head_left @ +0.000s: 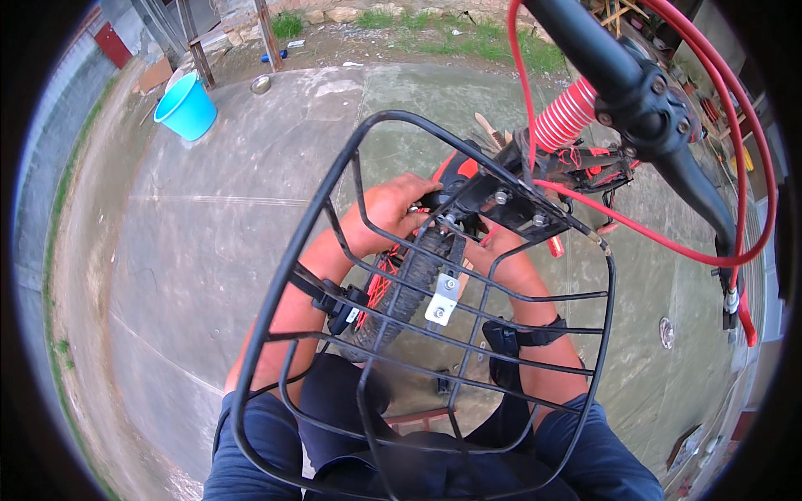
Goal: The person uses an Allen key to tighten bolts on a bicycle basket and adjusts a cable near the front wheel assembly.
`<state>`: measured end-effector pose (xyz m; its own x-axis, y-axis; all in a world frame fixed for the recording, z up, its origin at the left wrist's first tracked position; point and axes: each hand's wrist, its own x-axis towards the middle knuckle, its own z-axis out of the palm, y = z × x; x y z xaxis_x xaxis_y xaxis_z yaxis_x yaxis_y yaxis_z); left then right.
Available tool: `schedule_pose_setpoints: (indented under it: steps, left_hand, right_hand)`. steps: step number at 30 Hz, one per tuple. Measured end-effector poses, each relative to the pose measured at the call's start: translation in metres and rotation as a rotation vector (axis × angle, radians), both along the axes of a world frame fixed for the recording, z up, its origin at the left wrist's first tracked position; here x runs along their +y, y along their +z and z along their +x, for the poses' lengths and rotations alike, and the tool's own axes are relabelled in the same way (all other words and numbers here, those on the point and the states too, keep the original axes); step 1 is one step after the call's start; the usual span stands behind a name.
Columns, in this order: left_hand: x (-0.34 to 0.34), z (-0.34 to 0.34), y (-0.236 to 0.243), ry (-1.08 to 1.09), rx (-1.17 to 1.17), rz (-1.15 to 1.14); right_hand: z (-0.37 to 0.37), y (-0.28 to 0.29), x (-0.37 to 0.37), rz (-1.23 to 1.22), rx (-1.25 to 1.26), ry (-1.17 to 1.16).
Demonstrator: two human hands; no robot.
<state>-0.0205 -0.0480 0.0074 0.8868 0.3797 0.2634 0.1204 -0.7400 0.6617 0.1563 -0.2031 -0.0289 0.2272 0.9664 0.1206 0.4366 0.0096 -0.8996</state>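
Observation:
A black wire bicycle basket (292, 265) spreads in front of me, and both my arms reach under it. My left hand (386, 215) is bent, fingertips together at the small metal parts above the front tire (403, 288), beside the black and red fork crown (458, 171). Whatever it grips is too small to name. On the tire's other side is my right hand (501, 249), its fingers curled in toward the same spot and partly hidden by basket wires and bracket. A bolted silver bracket (443, 299) sits on the basket's wires.
The black handlebar (618, 75) and looping red cables (743, 125) stand at upper right, with a red brake lever (746, 317) at the far right. A blue bucket (187, 108) and a metal bowl (261, 84) rest on the concrete floor (209, 242) at the far left.

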Motion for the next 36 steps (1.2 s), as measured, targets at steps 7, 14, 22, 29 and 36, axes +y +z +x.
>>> schedule_pose_setpoints:
  steps: [7, 14, 22, 29, 36]
  left_hand:
    - [0.001, -0.006, -0.013, 0.031, -0.046, -0.018]
    - [0.0, -0.006, -0.016, 0.04, -0.085, -0.005]
    - [0.001, -0.005, -0.018, 0.04, -0.092, 0.018]
    - [0.0, -0.009, -0.016, 0.048, -0.088, 0.006]
    - [0.003, -0.009, -0.018, 0.035, -0.102, 0.026]
  right_hand:
    - [-0.011, 0.009, 0.004, -0.273, -0.102, -0.122]
    - [-0.016, 0.015, 0.003, -0.409, -0.028, -0.142]
    - [-0.014, 0.004, 0.003, -0.116, -0.132, -0.109]
    - [-0.012, 0.008, 0.004, -0.316, -0.008, -0.093]
    - [-0.018, 0.021, 0.008, -0.412, 0.118, -0.109]
